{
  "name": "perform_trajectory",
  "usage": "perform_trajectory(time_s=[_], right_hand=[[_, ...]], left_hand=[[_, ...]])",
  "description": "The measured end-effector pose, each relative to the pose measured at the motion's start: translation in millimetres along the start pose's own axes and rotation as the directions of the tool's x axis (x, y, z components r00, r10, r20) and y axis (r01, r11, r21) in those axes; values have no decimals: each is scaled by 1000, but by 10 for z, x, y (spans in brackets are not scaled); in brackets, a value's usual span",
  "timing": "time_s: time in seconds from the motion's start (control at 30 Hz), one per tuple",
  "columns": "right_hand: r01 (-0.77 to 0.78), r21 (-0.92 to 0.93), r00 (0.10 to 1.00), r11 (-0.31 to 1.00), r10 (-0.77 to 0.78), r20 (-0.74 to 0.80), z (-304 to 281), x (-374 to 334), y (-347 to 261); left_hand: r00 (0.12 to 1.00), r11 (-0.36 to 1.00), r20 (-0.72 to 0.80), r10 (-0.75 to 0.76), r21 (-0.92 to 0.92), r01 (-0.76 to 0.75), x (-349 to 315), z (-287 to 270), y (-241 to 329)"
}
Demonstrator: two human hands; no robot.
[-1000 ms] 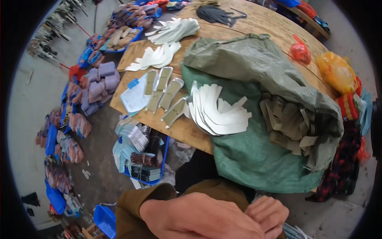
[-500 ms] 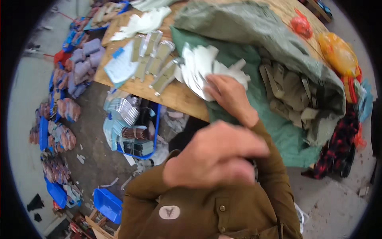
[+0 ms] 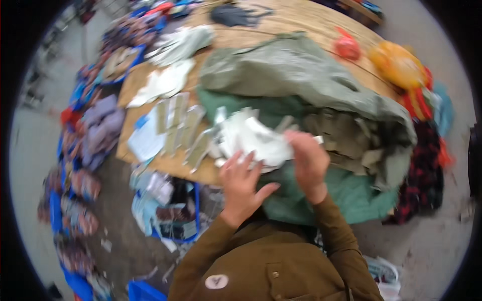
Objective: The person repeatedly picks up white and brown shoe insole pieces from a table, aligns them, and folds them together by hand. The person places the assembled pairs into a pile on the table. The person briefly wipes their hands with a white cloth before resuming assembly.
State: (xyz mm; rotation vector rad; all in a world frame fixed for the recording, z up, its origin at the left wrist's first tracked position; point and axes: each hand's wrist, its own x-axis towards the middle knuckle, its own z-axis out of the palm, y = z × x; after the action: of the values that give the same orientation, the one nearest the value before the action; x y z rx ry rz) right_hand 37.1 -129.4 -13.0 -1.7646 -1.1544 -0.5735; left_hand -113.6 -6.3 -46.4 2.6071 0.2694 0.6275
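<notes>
A loose pile of white fabric-like strips [image 3: 256, 135] lies on the green side of a large sack [image 3: 281, 190] spread over the wooden table. At the pile's near left edge is my left hand [image 3: 241, 185], its fingers spread and its thumb out to the right. My right hand [image 3: 309, 160] is at the pile's right edge, smeared by motion, so its grip is unclear. Several olive strips with shiny ends [image 3: 175, 123] lie left of the pile. Inside the sack's mouth, khaki fabric pieces [image 3: 346, 138] are bunched together.
Other white pieces [image 3: 165, 83] and a pale sheet [image 3: 145, 138] rest on the table's left part. A blue crate [image 3: 197, 210] of bundled pieces stands below the table edge. Red [image 3: 347, 47] and yellow [image 3: 399, 65] bags sit at the far right. Bundles [image 3: 83, 220] line the floor at left.
My left hand has moved from in front of my chest forward to the white pile, its fingers spreading. My right hand has shifted to the pile's right edge. The whole view has tilted.
</notes>
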Motion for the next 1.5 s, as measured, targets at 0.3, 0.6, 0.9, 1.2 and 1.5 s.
perform_trajectory(time_s=[0.3, 0.6, 0.9, 1.2, 1.5], right_hand=[[-269, 10, 953, 963, 265, 144, -809, -364, 3], [-70, -516, 834, 854, 334, 439, -887, 12, 1140], [82, -652, 916, 754, 201, 348, -743, -29, 1343], [14, -661, 976, 750, 132, 171, -1174, 121, 884], [-54, -396, 986, 917, 111, 123, -1265, -466, 672]], left_hand=[[622, -382, 766, -165, -631, 675, 3, 65, 468], [646, -296, 715, -267, -699, 651, 91, 12, 502], [655, -330, 700, -284, -713, 618, 18, 64, 593], [695, -390, 646, -316, -756, 525, -74, 7, 631], [715, -667, 699, 16, -525, 528, 301, 251, 917]])
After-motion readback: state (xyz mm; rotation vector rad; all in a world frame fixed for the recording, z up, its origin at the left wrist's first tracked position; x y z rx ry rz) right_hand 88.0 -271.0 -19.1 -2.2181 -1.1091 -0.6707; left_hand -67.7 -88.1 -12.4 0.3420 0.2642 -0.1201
